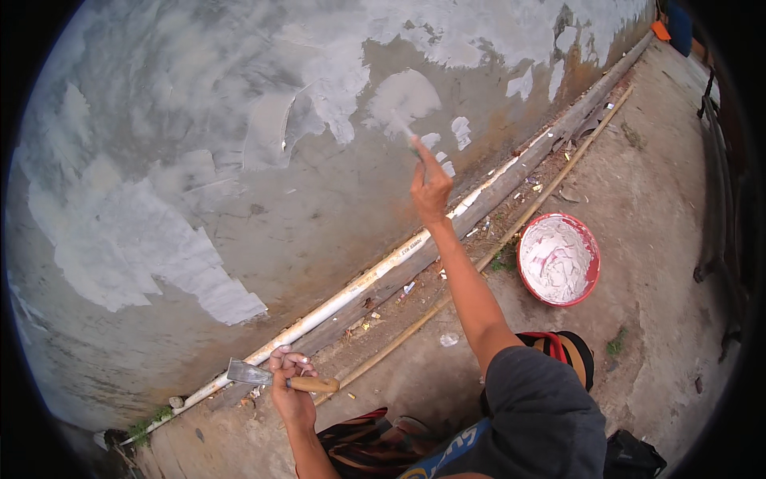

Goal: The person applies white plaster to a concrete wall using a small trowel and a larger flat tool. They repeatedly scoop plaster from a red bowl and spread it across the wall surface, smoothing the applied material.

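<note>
Filler-smeared wall [319, 199] spreads from eight round to one o'clock, with a red tub [594, 263] of pale paste [554, 259] at three. Toward one o'clock from centre, the person's right hand [432, 191] reaches toward the wall, index finger extended, its grip too blurred to tell; at seven, the left hand [293, 399] grips a wooden-handled putty knife [313, 385], blade toward nine.
</note>
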Demonstrator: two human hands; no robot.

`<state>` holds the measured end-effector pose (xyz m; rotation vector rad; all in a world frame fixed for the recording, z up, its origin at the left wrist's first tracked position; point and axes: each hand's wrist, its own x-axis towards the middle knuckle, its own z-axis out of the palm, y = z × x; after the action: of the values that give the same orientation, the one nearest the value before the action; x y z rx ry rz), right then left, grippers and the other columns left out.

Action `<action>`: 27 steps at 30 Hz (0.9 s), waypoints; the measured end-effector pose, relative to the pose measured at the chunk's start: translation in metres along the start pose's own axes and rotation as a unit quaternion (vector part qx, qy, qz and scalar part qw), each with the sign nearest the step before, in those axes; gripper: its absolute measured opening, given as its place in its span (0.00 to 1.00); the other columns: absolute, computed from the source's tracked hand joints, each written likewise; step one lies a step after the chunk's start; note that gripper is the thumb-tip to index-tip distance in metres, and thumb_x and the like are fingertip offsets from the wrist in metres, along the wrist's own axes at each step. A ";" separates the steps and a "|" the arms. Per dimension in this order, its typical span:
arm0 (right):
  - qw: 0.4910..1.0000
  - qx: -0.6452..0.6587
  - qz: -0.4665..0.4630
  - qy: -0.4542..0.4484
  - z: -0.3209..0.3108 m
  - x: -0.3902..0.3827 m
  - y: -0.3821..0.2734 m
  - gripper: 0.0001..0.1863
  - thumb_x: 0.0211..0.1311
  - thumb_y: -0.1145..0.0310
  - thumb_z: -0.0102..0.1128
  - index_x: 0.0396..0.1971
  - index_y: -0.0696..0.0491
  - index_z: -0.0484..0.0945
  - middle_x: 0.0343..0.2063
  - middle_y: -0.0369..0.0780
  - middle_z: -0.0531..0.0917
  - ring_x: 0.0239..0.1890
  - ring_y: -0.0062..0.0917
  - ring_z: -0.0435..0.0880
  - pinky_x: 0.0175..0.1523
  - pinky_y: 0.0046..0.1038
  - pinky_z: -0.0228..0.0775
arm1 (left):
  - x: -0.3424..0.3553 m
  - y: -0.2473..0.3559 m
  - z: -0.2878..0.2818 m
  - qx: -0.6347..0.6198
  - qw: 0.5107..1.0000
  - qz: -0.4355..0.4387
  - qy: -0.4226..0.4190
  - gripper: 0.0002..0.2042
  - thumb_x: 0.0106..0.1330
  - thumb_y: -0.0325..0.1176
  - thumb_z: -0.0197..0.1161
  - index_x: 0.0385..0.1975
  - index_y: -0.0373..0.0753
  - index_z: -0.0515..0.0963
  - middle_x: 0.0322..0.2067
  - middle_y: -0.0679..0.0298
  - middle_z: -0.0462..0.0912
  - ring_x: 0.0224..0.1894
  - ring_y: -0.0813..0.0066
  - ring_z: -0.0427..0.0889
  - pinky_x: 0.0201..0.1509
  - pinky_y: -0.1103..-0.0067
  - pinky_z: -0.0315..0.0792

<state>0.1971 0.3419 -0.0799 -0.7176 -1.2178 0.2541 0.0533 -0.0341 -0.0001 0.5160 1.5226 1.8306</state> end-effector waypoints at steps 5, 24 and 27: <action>0.980 -0.044 0.129 0.148 0.001 0.084 0.047 0.23 0.58 0.83 0.50 0.54 0.55 0.76 0.51 0.49 0.79 0.53 0.42 0.79 0.53 0.32 0.73 | -0.004 -0.003 -0.009 0.004 1.000 0.013 0.006 0.16 0.58 0.27 0.46 0.47 0.40 0.68 0.29 0.62 0.75 0.31 0.74 0.73 0.37 0.78 0.71; 0.968 0.039 0.221 0.117 -0.037 0.065 0.088 0.22 0.59 0.78 0.53 0.54 0.67 0.69 0.38 0.56 0.83 0.43 0.38 0.85 0.45 0.33 0.72 | -0.006 -0.007 0.031 0.022 0.999 -0.026 -0.039 0.14 0.59 0.27 0.45 0.47 0.40 0.67 0.29 0.61 0.76 0.31 0.74 0.74 0.36 0.78 0.71; 0.966 0.002 0.237 0.105 -0.025 0.079 0.071 0.22 0.58 0.77 0.53 0.53 0.66 0.70 0.37 0.56 0.83 0.41 0.44 0.84 0.45 0.36 0.72 | -0.007 -0.006 0.021 0.032 0.999 -0.016 -0.011 0.15 0.59 0.26 0.44 0.47 0.39 0.67 0.29 0.61 0.76 0.31 0.74 0.74 0.37 0.77 0.71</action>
<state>0.2609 0.4298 -0.0682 -1.0032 -0.8301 0.5605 0.0740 -0.0246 -0.0004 0.5377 1.5711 1.7507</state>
